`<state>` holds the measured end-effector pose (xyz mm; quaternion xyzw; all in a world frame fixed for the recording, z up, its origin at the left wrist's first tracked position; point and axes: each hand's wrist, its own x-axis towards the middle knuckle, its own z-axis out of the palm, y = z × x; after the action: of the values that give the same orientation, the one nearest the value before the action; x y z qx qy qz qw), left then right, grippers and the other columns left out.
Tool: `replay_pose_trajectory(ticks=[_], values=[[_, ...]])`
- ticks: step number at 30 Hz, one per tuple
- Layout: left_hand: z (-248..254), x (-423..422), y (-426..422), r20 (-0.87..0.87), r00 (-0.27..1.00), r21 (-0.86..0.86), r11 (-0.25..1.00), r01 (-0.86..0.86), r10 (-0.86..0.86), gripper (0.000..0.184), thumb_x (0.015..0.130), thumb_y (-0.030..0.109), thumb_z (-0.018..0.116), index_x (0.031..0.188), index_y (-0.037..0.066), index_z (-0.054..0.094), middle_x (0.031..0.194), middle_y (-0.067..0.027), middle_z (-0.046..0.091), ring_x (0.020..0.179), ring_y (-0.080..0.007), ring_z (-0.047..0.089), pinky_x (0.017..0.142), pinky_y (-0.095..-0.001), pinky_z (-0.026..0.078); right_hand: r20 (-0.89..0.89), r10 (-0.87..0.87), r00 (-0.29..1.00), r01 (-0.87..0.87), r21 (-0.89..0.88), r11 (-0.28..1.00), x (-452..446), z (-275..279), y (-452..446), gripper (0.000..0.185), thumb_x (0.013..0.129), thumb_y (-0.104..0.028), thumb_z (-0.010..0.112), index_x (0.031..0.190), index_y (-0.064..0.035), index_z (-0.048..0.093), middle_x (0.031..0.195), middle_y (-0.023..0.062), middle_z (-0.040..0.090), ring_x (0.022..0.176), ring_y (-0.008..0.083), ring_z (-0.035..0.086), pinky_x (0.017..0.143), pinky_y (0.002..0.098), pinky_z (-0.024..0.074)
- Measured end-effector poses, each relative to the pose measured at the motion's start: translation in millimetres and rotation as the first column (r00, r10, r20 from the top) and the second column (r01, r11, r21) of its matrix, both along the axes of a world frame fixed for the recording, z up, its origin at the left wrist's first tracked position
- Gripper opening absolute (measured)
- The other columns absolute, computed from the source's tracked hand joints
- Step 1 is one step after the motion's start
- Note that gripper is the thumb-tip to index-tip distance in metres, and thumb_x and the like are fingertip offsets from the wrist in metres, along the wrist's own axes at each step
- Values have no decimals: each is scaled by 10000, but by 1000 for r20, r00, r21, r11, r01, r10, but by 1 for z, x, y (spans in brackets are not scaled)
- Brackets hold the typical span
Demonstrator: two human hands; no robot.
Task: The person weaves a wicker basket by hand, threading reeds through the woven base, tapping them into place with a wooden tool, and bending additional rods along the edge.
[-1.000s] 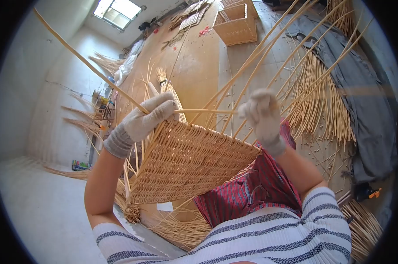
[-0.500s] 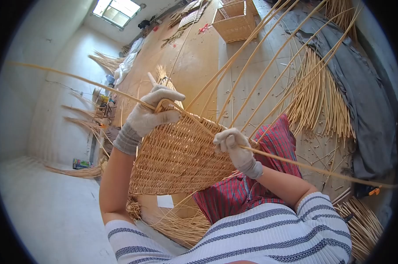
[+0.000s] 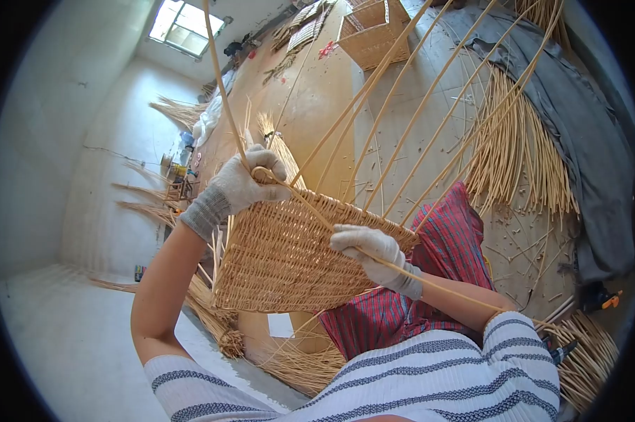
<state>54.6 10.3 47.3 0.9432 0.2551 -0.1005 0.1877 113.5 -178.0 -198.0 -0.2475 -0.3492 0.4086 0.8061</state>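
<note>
A woven wicker panel point(image 3: 289, 260) stands tilted in front of my body. At its upper left corner, my gloved left hand point(image 3: 250, 181) is closed around the corner and a bent wicker rod. Part of that rod point(image 3: 224, 98) rises from the hand towards the window. From the bend the other stretch slants down along the panel's top edge to my gloved right hand point(image 3: 373, 252), whose fingers are closed on it. Its tail passes over my right forearm. Several long rods point(image 3: 428, 105) stick up from the panel's top edge.
Red striped cloth point(image 3: 451, 232) covers my lap. Loose rods point(image 3: 521, 155) lie on the floor at right beside a grey cloth point(image 3: 577, 155). A wicker box point(image 3: 377, 49) stands at the back. More rods point(image 3: 303, 366) lie below the panel, and a white wall point(image 3: 43, 176) rises at left.
The rod at my left hand has swung from pointing left to pointing up. My right hand has turned and moved slightly down, and the rod's tail now crosses my forearm.
</note>
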Motion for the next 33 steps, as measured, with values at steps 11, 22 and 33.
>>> replay_pose_trajectory(ticks=[11, 22, 33], values=[[-8, -6, -2, 120, 991, -83, 995, -56, 66, 323, 754, 208, 869, 869, 69, 601, 880, 16, 580, 799, -77, 567, 720, -243, 501, 626, -325, 709, 220, 242, 945, 134, 90, 29, 253, 968, -224, 570, 1084, -49, 712, 1044, 128, 716, 994, 264, 700, 885, 372, 562], [-4, 0, -22, 206, 972, -98, 991, -91, 110, 245, 828, 210, 816, 876, 45, 643, 769, 36, 625, 715, -38, 546, 648, -216, 474, 805, 578, 133, -11, -581, 813, 148, 113, 143, 451, 948, -346, 607, 1246, -8, 626, 992, 97, 750, 842, 165, 713, 766, 325, 559], [-6, -10, -21, 271, 953, -124, 987, -104, 134, 235, 823, 193, 820, 873, 40, 649, 780, 24, 644, 720, -42, 571, 649, -216, 480, 718, 443, 537, -284, -341, 896, 123, 115, 153, 834, 805, -278, 819, 1434, 70, 396, 1254, 206, 623, 1146, 235, 635, 929, 330, 581]])
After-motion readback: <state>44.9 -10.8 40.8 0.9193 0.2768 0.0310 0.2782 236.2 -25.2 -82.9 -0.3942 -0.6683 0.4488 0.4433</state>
